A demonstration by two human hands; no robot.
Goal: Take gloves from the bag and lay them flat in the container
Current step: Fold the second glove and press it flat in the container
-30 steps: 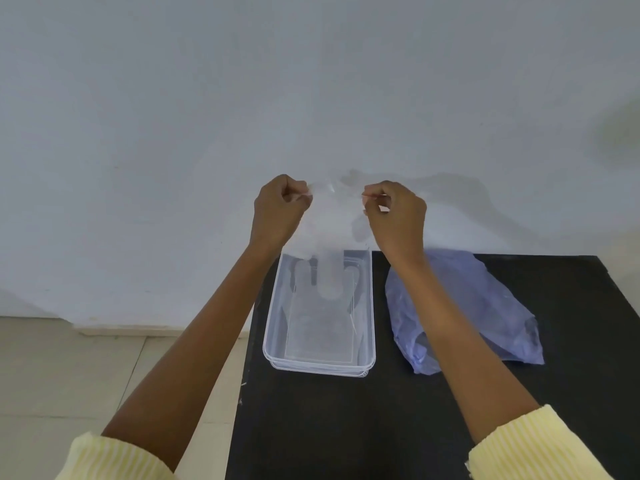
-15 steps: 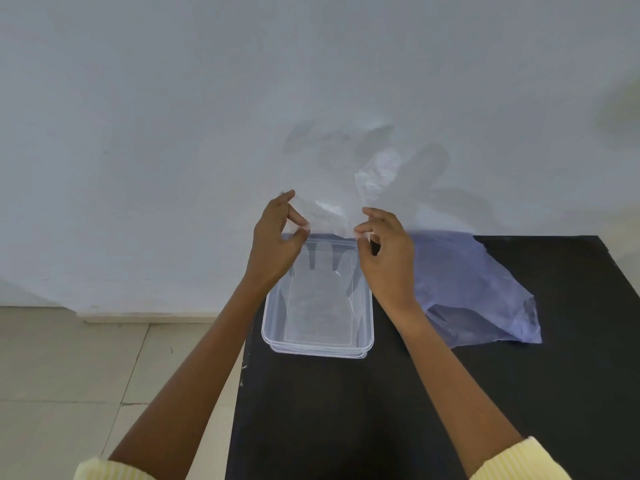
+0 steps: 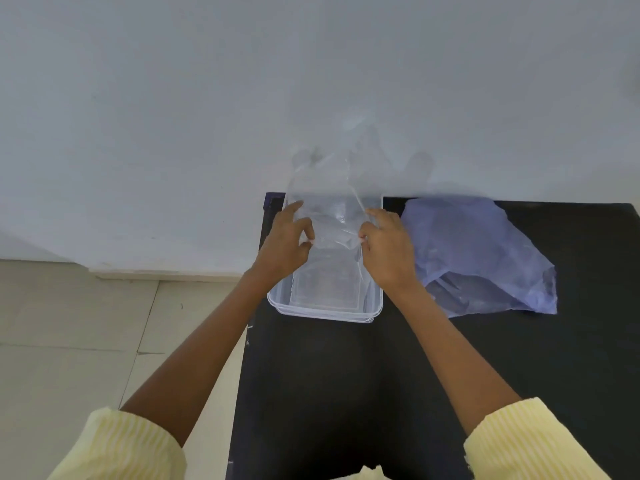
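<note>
- The clear plastic glove (image 3: 329,206) hangs stretched between both hands over the far half of the clear container (image 3: 375,299), its finger end lifted toward the wall; it looks feather-light, limp, slippery and quick to crumple or cling.
- The left hand (image 3: 285,242) and right hand (image 3: 388,247) each pinch a cuff corner between thumb and forefinger; those corners seem the best hold, keeping the film spread.
- At least one glove already appears to lie flat inside the container.
- The bluish bag (image 3: 485,251) lies just right of it on the black desk (image 3: 346,393).
</note>
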